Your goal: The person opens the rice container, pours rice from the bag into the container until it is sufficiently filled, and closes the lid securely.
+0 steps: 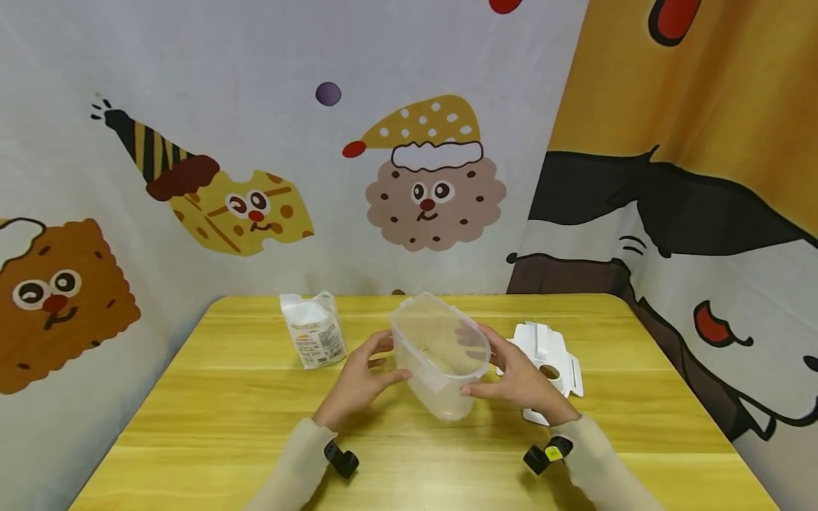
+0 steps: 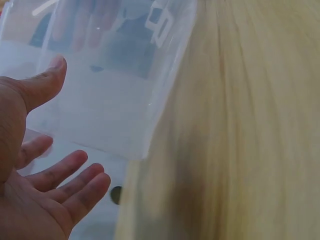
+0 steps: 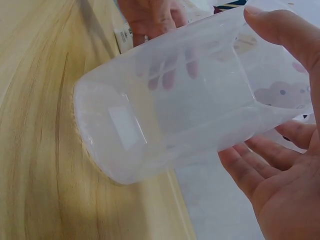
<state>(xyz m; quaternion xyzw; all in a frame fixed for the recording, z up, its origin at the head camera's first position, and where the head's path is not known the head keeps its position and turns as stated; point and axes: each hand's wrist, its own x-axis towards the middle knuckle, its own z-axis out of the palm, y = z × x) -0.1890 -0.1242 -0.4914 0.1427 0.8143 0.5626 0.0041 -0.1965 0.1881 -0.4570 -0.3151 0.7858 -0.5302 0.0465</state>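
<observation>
A translucent plastic container (image 1: 441,348), deep with one rounded end, is held tilted above the wooden table between both hands. My right hand (image 1: 520,372) grips its right side, thumb at the rim and fingers along the outer wall. At the container's left side, my left hand (image 1: 367,376) has its thumb near the wall and its fingers spread; in the left wrist view those fingers (image 2: 75,185) are relaxed and apart from each other. Through the clear wall in the right wrist view, the inside of the container (image 3: 200,100) shows no contents, and a pale rectangular patch marks its base.
A white printed packet (image 1: 313,330) stands at the back left of the table (image 1: 243,419). White plastic pieces (image 1: 543,348), one with a round hole, lie at the right, partly behind the right hand. A cartoon-printed curtain (image 1: 255,106) hangs right behind the table.
</observation>
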